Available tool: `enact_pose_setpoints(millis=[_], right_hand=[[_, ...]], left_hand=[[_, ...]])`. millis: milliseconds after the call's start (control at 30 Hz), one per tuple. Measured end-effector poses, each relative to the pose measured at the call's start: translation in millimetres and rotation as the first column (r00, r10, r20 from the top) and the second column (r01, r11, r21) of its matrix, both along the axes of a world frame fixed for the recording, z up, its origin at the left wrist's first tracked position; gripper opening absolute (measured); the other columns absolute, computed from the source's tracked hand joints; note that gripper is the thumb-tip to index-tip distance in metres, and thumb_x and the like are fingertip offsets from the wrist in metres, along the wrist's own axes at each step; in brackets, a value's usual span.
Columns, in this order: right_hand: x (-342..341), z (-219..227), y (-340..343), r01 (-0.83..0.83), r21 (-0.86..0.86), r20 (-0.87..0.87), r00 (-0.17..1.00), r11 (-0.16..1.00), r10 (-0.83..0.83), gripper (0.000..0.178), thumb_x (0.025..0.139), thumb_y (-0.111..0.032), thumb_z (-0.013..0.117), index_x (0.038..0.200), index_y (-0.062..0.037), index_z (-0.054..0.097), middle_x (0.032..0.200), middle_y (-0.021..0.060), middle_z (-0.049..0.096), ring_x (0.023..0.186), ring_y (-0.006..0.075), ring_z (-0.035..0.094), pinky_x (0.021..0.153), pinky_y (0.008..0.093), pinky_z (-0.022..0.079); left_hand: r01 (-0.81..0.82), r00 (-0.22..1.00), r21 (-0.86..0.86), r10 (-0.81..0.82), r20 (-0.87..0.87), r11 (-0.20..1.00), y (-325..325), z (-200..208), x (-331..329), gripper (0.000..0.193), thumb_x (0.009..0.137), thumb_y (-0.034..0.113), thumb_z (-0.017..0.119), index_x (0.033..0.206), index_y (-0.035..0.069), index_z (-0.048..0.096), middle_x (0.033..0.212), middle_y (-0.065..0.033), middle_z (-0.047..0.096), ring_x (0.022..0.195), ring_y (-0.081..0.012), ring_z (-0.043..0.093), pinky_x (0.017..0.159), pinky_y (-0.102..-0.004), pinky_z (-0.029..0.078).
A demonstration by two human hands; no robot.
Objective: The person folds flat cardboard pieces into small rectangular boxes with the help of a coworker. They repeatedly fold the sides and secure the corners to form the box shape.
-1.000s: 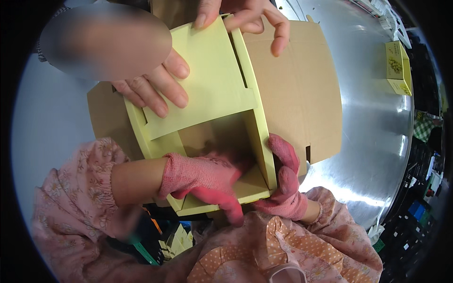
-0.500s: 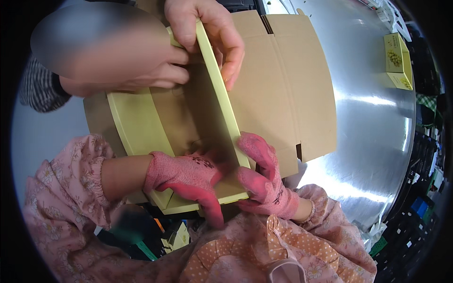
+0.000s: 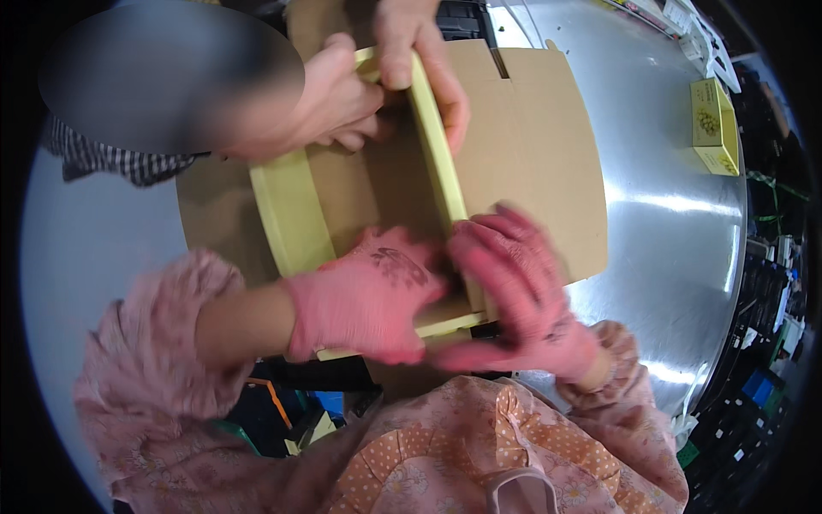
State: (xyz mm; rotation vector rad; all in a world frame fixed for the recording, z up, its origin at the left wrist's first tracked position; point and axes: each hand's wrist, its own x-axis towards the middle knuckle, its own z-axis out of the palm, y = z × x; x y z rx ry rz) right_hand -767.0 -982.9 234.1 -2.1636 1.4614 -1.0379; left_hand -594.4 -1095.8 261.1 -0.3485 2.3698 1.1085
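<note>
A shallow open box [image 3: 287, 210] with pale yellow walls and a brown inside lies before me, its long sides running away from me. My left hand [image 3: 364, 295], in a pink glove, straddles the near wall, fingers inside the box and thumb outside it. At the near right corner is my right hand [image 3: 531, 295], also in a pink glove. Its fingers are stretched over the right wall, with the thumb apart beside the near wall; both hands are slightly blurred. A co-worker's hands [image 3: 347, 98] work at the far end, one reaching inside and the other gripping the right wall's top.
A brown cardboard sheet [image 3: 539, 163] with creases and slots lies beneath and right of the box. It rests on a shiny metal table [image 3: 655, 163]. A small yellow box [image 3: 715, 128] stands at the table's right edge, with dark crates [image 3: 753, 317] beyond.
The yellow-walled box has shifted right and slightly away from me. My left hand has turned more over the near wall. My right-hand fingers have straightened and moved up along the right wall.
</note>
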Motion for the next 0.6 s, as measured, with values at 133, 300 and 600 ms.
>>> enact_pose_setpoints(millis=[133,300,600], right_hand=[[-4.3,35.0,-33.4,-0.228,0.043,-0.235,0.944,0.973,0.232,0.087,0.071,-0.057,0.072,0.125,0.0079,0.053,0.113,0.0198,0.062,0.104,0.0378,0.060,0.095,0.0501,0.045],[73.8,34.8,-104.5,-0.409,0.908,0.080,0.371,0.086,0.925,0.088,0.078,-0.059,0.065,0.130,0.0099,0.046,0.126,0.0215,0.056,0.120,0.0383,0.052,0.102,0.0411,0.042],[73.3,1.4,-109.3,-0.332,0.932,0.317,0.551,-0.146,0.772,0.099,0.065,-0.045,0.071,0.145,-0.0010,0.031,0.147,0.0215,0.031,0.135,0.0375,0.035,0.111,0.0449,0.033]], left_hand=[[-0.323,0.809,-0.373,0.050,-0.585,0.870,33.5,9.8,46.2,0.032,0.072,0.018,0.066,0.102,0.007,0.064,0.110,-0.0120,0.057,0.108,-0.0292,0.053,0.099,-0.0477,0.040],[-0.960,0.116,0.083,0.651,-0.750,0.267,116.3,-46.8,132.6,0.046,0.078,0.003,0.051,0.124,-0.001,0.054,0.124,-0.0181,0.052,0.115,-0.0319,0.050,0.102,-0.0456,0.039],[-0.810,0.168,0.496,0.934,-0.317,0.314,147.0,-162.0,102.6,0.059,0.084,0.009,0.048,0.140,-0.004,0.035,0.136,-0.0232,0.041,0.126,-0.0388,0.041,0.107,-0.0448,0.033]])
